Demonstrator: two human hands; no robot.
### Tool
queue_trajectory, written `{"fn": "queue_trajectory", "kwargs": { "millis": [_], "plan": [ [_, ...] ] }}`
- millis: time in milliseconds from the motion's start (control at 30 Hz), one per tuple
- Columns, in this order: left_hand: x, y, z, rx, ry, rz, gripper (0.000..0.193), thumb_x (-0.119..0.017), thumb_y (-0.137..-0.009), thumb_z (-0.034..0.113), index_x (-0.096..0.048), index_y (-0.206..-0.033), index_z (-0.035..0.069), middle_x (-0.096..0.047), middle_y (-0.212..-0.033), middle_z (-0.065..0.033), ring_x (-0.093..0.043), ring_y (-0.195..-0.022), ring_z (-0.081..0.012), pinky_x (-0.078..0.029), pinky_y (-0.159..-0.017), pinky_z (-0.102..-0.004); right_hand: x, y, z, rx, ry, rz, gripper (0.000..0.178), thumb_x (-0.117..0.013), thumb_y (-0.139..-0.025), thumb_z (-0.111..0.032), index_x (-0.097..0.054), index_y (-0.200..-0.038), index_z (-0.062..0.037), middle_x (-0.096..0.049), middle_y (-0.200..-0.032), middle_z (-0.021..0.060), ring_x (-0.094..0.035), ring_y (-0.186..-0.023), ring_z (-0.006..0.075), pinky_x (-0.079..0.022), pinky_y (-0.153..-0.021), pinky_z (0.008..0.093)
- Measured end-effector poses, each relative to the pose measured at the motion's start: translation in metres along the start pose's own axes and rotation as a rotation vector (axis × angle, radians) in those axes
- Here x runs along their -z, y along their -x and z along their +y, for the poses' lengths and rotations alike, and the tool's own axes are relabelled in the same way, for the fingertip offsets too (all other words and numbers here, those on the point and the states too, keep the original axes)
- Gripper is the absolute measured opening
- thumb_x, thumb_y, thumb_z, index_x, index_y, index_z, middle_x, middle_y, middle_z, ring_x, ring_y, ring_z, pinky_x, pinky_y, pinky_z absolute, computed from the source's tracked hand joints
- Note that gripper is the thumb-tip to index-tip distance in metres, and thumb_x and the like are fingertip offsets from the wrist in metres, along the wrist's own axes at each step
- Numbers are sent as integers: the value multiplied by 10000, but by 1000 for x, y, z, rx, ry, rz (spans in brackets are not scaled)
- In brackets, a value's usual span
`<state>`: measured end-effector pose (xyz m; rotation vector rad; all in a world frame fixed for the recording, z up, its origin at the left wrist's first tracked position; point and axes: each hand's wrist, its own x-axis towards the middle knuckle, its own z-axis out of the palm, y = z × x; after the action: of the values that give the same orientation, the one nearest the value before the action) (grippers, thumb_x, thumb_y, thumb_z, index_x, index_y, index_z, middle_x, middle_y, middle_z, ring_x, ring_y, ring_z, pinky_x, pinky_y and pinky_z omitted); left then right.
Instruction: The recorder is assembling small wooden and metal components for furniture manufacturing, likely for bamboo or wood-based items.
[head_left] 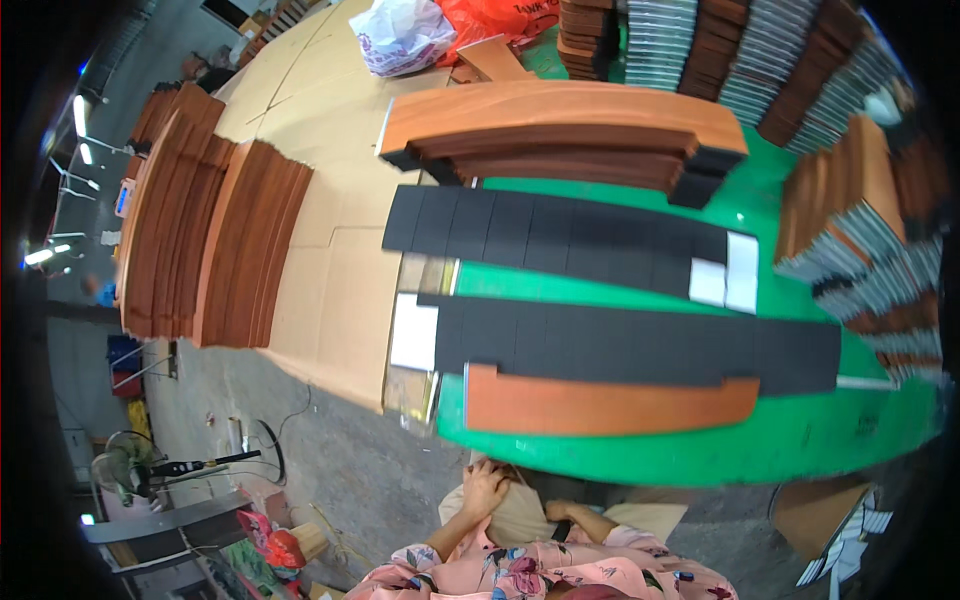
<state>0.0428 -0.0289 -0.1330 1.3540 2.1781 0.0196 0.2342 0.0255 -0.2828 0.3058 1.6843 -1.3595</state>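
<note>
My left hand (487, 489) rests on my thigh in beige trousers (455, 508), its fingers laid loosely over the cloth. Lower, between my legs, is my right hand (560, 511); its fingers are mostly hidden. Both are below the front edge of the green table (600, 455) and apart from the things on it. Nearest them lies a curved orange-brown wooden strip (610, 403), along a row of black pieces (640, 340) with a white piece (415, 335) at its left end. Behind is a second black row (560, 235) with white pieces (728, 275) at its right end.
Brown curved pieces with black ends (560, 115) stand behind the rows. Tall brown stacks (250, 245) sit on cardboard (335, 260) at left; more stacks (840, 200) line the right and back. Plastic bags (402, 38) lie far back. A fan (130, 465) stands at lower left.
</note>
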Motion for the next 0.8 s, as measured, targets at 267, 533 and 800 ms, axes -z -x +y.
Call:
{"fn": "queue_trajectory", "kwargs": {
  "millis": [267, 533, 800],
  "plan": [
    [-10, 7, -39, 192, 445, -166, 363, -622, -715, 282, -606, -1020, 88, -572, -1062, -134, -481, -1036, -341, -312, -909, -518, 49, 8, 5, 19, -78, 103, 282, -538, -732, -162, -653, -929, 4, -618, -970, 223, -606, -904, 357, -480, -762, 443],
    [-32, -12, -63, 208, 809, 37, 354, -613, -724, 282, -605, -1025, 96, -572, -1065, -129, -480, -1042, -335, -321, -891, -519, 69, 30, 45, -29, -12, 306, 274, -514, -759, -170, -651, -932, -8, -613, -953, 234, -599, -896, 370, -471, -765, 448],
    [-85, -80, -60, 102, 1125, 344, 345, -603, -733, 282, -603, -1029, 104, -572, -1068, -124, -479, -1047, -329, -330, -873, -519, 77, 11, 57, -9, 104, 613, 269, -490, -786, -179, -649, -934, -20, -608, -937, 246, -593, -888, 382, -462, -769, 453]
  ]
}}
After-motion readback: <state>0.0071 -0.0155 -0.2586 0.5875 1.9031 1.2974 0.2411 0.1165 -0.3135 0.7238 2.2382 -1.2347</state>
